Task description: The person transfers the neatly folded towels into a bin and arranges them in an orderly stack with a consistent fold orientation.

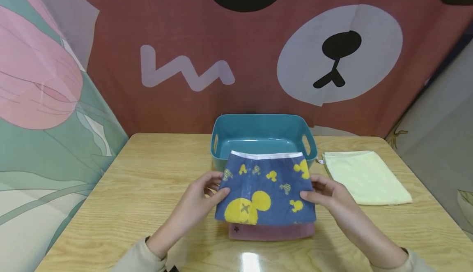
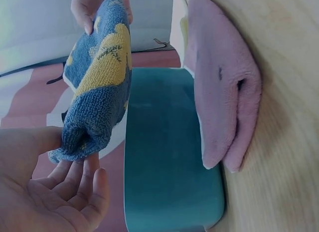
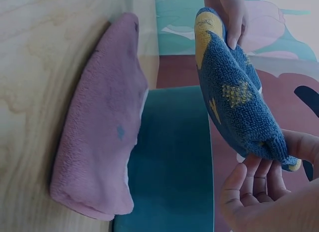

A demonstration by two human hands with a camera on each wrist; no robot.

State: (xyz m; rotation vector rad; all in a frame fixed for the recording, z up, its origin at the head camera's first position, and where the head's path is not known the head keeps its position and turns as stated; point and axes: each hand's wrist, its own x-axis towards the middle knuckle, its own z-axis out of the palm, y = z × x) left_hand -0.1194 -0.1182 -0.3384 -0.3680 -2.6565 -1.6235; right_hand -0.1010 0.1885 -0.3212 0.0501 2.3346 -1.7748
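Observation:
A folded blue towel (image 1: pixel 273 190) with yellow cartoon-head shapes and a white edge is held up between both hands. My left hand (image 1: pixel 201 196) pinches its left side, thumb in front and fingers behind. On the opposite side my right hand (image 1: pixel 334 196) pinches it the same way. Both wrist views show the blue towel raised off the table, its folded layers bulging at the gripped ends. Below it lies a folded pink towel (image 1: pixel 271 232), mostly hidden in the head view but plain in the left wrist view (image 2: pixel 224 82).
Behind the blue towel stands a teal basket (image 1: pixel 258 126) with a handle slot at each end. A folded pale yellow towel (image 1: pixel 366 177) lies to its right on the wooden table (image 1: pixel 148 177). Patterned curtains hang around the table's back and sides.

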